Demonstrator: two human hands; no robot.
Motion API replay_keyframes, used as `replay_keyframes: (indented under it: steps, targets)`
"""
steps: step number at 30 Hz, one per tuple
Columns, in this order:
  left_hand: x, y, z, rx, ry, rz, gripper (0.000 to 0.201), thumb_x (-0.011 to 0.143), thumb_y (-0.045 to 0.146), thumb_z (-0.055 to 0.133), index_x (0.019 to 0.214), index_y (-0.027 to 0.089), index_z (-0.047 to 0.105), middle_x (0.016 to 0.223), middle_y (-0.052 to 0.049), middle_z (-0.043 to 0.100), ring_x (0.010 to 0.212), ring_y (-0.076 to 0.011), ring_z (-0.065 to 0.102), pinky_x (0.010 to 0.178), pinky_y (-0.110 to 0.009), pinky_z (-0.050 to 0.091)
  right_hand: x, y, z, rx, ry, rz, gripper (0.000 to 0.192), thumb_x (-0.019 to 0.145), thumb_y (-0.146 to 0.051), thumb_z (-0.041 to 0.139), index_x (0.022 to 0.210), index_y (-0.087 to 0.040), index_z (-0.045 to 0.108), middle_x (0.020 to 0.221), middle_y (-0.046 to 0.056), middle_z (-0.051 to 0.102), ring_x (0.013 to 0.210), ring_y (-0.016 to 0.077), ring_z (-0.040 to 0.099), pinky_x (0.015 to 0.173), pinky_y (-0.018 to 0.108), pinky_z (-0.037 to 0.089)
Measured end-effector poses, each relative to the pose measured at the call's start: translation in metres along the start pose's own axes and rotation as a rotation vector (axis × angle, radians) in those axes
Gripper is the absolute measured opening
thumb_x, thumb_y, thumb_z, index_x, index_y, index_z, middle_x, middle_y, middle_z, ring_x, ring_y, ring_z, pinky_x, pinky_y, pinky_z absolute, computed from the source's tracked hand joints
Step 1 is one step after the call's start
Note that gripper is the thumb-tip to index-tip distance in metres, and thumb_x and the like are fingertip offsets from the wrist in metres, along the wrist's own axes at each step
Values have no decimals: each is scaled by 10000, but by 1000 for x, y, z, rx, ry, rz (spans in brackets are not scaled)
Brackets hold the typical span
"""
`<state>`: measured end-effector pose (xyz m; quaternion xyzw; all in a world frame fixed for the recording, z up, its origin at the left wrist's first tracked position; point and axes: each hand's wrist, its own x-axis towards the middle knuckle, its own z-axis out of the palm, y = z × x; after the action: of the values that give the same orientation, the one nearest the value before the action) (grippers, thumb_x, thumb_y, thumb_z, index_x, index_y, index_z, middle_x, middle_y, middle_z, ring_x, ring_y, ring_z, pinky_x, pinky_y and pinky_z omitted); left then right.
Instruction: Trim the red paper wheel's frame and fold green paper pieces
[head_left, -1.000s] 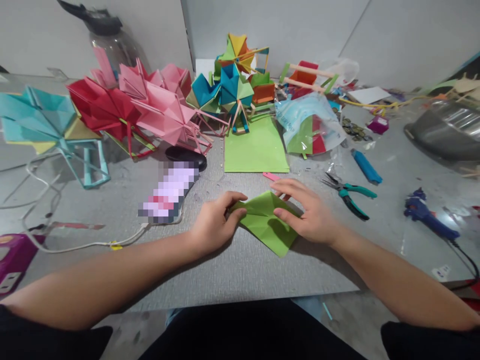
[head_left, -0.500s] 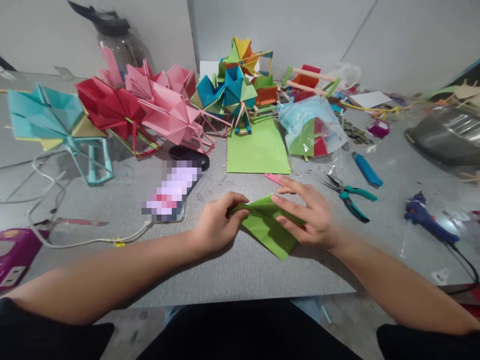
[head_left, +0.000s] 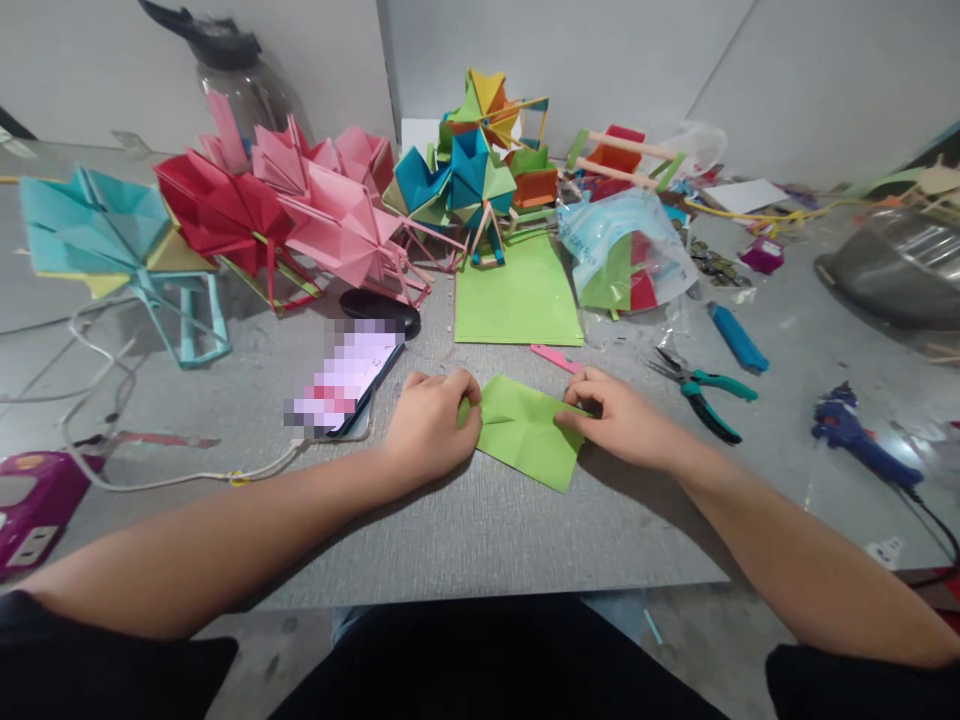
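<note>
A creased sheet of green paper [head_left: 529, 440] is spread between my two hands, just above or on the grey table. My left hand [head_left: 433, 425] pinches its left edge between thumb and curled fingers. At the right corner, my right hand [head_left: 619, 415] grips the paper the same way. Fold lines cross the middle of the sheet. Behind it lies a stack of larger green paper [head_left: 517, 295], and a pink strip-shaped tool [head_left: 555, 357] rests partly by my right fingers.
Folded paper models in pink [head_left: 345, 225], red [head_left: 225, 205] and turquoise [head_left: 97, 225] stand at the back left. A phone [head_left: 349, 380] lies left of my hands. To the right are pliers [head_left: 705, 390], a blue cutter [head_left: 739, 338], a glue gun [head_left: 862, 440] and a metal bowl [head_left: 885, 270].
The green paper has gone from partly folded to opened out flatter. My right hand's spread fingers have closed on its right corner.
</note>
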<state>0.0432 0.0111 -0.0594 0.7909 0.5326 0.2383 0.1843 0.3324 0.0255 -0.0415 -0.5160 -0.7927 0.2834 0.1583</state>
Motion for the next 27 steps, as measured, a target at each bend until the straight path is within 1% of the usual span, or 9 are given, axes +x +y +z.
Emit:
replay_keyframes:
  steps: [3,5,9,12,16,19,22,24,27]
  targets:
    - [1,-1,0,181,2,71,107,943,159,597,982,201,686,1007,-114,732,995,-336,666,917,-524,472,-2,-5,1,-26,61,59,251,968,-376,706,772,-230,648,876,38,632,731,197,591,678,349,450]
    - [0,-3,1,255,6,196,149,979,143,575,1008,198,711,1123,-140,733,1062,-342,645,894,-499,482,-3,-11,2,0,57,142,259,973,-396,685,775,-234,649,782,19,630,667,189,558,634,344,403]
    - [-4,-6,3,299,-116,520,246,1037,86,522,1015,193,743,1098,-106,767,1008,-274,673,874,-436,540,-2,-14,6,73,74,212,263,973,-424,666,788,-238,645,680,-1,625,610,186,539,596,342,364]
    - [-10,-3,2,341,-169,615,221,1063,104,524,1070,161,738,1083,-124,776,998,-272,705,868,-424,591,1,-8,12,127,120,209,241,961,-435,664,832,-232,678,714,14,669,630,195,577,607,343,398]
    - [-22,10,1,383,-180,655,264,1067,114,522,1269,128,691,1221,-192,769,1113,-311,736,917,-449,636,3,-1,19,238,186,188,275,945,-496,682,871,-231,690,735,24,700,645,203,601,609,341,435]
    - [-30,21,-2,445,-219,654,390,1079,262,602,1454,157,611,1376,-258,720,1266,-392,712,1024,-537,618,2,-1,19,305,201,192,311,937,-539,703,984,-232,709,686,2,661,608,198,583,574,333,426]
    - [-37,29,-7,513,-308,590,654,1023,552,709,1563,222,545,1478,-292,668,1385,-469,654,1119,-626,550,0,-6,15,347,119,176,457,939,-477,718,1318,-229,658,640,-51,599,578,191,565,565,323,435]
    - [-40,31,-10,549,-350,533,805,949,689,741,1577,224,546,1518,-306,645,1429,-506,619,1161,-667,501,-3,-8,11,338,54,94,577,941,-395,719,1475,-236,570,701,-47,642,628,194,605,616,331,488]
    - [-42,31,-11,586,-377,489,946,880,785,747,1587,188,548,1550,-335,619,1462,-539,588,1202,-686,450,-6,-9,8,236,7,-57,465,953,-334,716,1407,-261,647,865,11,729,748,205,659,705,357,542]
